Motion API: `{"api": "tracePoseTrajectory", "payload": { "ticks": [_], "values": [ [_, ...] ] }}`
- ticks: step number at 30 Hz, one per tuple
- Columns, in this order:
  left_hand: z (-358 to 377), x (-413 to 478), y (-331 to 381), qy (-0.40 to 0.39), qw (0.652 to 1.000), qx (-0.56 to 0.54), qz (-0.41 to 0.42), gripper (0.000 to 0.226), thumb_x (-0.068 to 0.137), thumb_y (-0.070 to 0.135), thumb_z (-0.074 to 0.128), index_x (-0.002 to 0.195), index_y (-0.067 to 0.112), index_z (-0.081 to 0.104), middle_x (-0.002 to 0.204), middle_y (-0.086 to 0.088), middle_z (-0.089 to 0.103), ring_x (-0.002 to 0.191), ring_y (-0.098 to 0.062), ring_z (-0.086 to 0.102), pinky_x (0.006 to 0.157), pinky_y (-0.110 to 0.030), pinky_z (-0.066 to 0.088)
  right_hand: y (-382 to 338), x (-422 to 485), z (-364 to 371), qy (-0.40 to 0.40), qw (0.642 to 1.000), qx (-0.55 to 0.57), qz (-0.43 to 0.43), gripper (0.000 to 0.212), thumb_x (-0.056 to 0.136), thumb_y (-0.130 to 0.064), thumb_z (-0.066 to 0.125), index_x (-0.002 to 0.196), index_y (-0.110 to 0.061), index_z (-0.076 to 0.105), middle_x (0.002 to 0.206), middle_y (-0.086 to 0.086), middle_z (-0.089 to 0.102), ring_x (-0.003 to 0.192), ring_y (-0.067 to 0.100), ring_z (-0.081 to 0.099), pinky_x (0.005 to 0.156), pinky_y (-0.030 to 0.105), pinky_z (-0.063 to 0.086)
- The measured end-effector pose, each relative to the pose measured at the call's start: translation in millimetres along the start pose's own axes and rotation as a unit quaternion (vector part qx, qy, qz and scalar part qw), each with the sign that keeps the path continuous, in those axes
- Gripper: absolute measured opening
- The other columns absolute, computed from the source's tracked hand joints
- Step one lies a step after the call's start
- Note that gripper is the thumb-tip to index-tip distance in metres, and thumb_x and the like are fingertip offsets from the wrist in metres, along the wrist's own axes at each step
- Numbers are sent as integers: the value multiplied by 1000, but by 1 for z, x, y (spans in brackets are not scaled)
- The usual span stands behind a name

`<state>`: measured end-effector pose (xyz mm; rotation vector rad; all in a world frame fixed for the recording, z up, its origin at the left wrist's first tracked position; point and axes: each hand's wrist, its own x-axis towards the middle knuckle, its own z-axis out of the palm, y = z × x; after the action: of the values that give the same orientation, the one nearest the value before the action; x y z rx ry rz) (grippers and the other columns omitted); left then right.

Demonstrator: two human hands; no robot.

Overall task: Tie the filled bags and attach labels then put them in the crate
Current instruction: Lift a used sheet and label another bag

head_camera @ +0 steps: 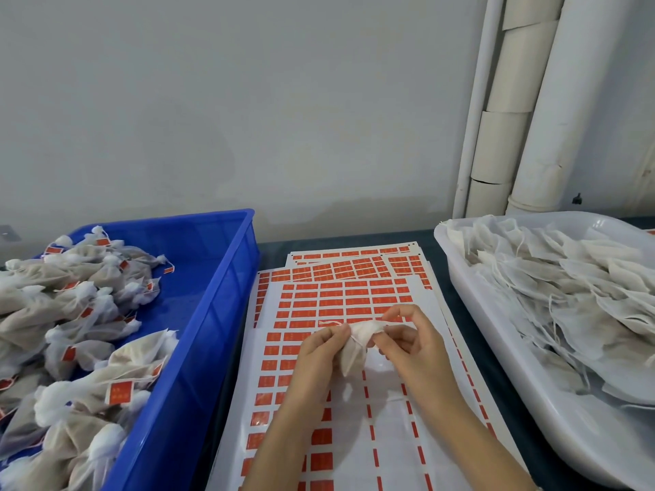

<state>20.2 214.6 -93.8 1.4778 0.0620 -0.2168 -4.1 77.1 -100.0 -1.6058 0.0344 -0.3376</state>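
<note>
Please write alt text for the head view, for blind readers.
Left hand and right hand pinch a small white bag over orange label sheets. Blue crate of labelled bags at left; white tray of unlabelled bags at right.

The dark worktop (276, 248) carried a blue crate (227, 295) left of the left hand (319, 352), red label sheets (340, 299) beneath it and the right hand (411, 345), and a white tray (538, 412) beyond the right hand.

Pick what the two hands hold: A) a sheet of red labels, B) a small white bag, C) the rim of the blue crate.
B: the left hand and the right hand both pinch a small white bag above the label sheets.
</note>
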Motion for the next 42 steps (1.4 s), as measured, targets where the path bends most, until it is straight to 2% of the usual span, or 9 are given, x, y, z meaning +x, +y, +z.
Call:
{"api": "tracePoseTrajectory", "payload": {
  "ticks": [5, 9, 14, 19, 22, 27, 32, 36, 42],
  "values": [
    [-4, 1, 6, -15, 992, -112, -63, 10, 92, 21, 61, 96, 14, 67, 85, -4, 75, 74, -15, 72, 59, -20, 54, 3, 0, 0, -19, 997, -52, -61, 17, 80, -26, 73, 89, -27, 58, 88, -15, 69, 88, 4, 66, 74, 15, 53],
    [-6, -1, 7, -10, 977, -185, -106, 10, 90, 19, 62, 100, 17, 62, 87, -4, 75, 81, -20, 73, 63, -28, 56, 2, -4, 2, -21, 973, -158, -165, 17, 82, -25, 69, 82, -38, 59, 83, -23, 66, 87, 2, 63, 75, 6, 48],
    [-4, -1, 7, 9, 978, -180, -101, 8, 90, 19, 63, 97, 17, 62, 81, -5, 75, 89, -24, 68, 63, -28, 55, 8, -5, 3, 14, 927, -270, -259, 22, 77, -7, 77, 89, -24, 70, 94, -8, 68, 83, 3, 62, 83, 10, 45],
    [-3, 0, 5, 23, 991, -122, -56, 14, 91, 23, 63, 101, 14, 67, 102, -12, 70, 98, -29, 65, 69, -29, 54, 13, -6, 4, 31, 924, -295, -241, 24, 74, -9, 79, 95, -18, 73, 97, -3, 68, 84, 7, 60, 84, 12, 43],
    [-2, 0, 3, 30, 995, -86, -31, 12, 88, 24, 65, 96, 16, 70, 99, -9, 71, 95, -26, 65, 72, -29, 54, 15, -6, 5, 23, 918, -316, -238, 25, 72, -9, 80, 96, -13, 74, 95, 0, 69, 83, 11, 62, 82, 10, 42],
    [-3, -1, 5, -3, 997, -76, -6, 10, 87, 15, 64, 83, 15, 74, 88, -7, 71, 83, -19, 68, 75, -27, 54, 11, -5, 4, 38, 930, -283, -233, 26, 70, -12, 80, 96, -11, 75, 92, -2, 70, 80, 4, 58, 70, -3, 38],
    [-7, -6, 4, -43, 995, 10, 90, 19, 78, 33, 68, 91, 22, 78, 94, -2, 74, 93, -20, 69, 83, -25, 54, 5, -5, 1, 58, 919, -271, -282, 29, 67, -17, 77, 94, -5, 75, 88, 4, 71, 81, 6, 61, 76, -4, 40],
    [-7, -5, 5, -40, 996, 1, 85, 31, 72, 38, 68, 94, 17, 75, 92, -4, 73, 89, -20, 69, 76, -23, 53, 4, -4, 1, 31, 915, -263, -305, 28, 68, -18, 78, 92, -6, 75, 90, 5, 72, 82, 12, 67, 80, 1, 45],
    [-7, -6, 7, -66, 997, 9, 43, 20, 83, 32, 65, 94, 19, 75, 93, -4, 72, 87, -20, 69, 78, -29, 56, 6, -5, 0, 30, 904, -233, -358, 29, 75, -31, 77, 91, -6, 74, 93, 6, 71, 87, 13, 65, 83, 5, 47]
  ]
}}
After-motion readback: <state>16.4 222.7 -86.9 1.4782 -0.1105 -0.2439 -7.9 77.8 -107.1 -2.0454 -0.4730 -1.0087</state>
